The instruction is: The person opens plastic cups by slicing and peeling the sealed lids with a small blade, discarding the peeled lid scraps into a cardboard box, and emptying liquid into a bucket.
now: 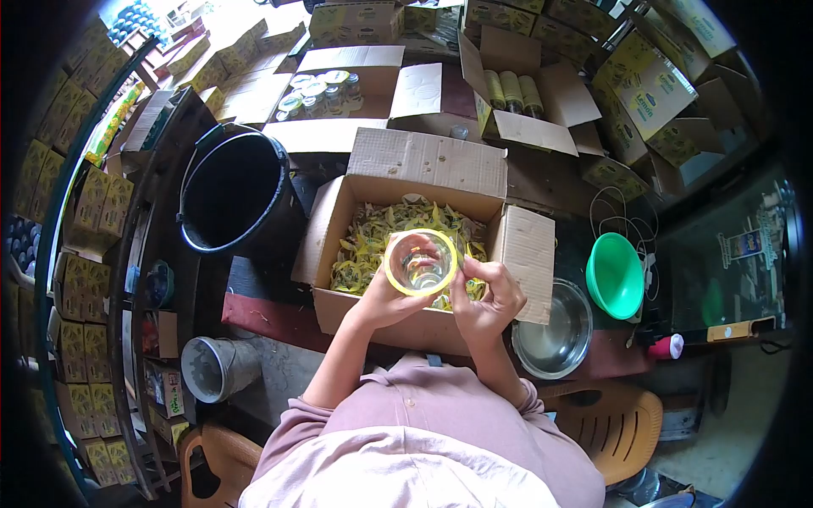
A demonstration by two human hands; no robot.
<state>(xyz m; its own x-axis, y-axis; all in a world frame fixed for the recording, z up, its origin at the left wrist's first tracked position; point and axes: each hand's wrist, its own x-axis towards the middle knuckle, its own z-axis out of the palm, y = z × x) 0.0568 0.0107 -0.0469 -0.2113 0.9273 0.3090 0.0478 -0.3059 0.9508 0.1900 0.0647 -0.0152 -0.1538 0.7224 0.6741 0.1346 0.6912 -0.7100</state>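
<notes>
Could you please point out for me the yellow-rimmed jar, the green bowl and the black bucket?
Yellow-rimmed jar [423,269], head view: its clear inside, within the rim.
Green bowl [616,275], head view: its inner surface.
Black bucket [233,190], head view: its dark inside.

Dark shelving [138,220] left; grey floor [292,372]; orange slatted chair [641,423]; bright light [227,12] upper left.

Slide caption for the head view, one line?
Over an open carton of small yellow pieces, left hand holds a yellow-rimmed clear container, right hand beside it.
</notes>
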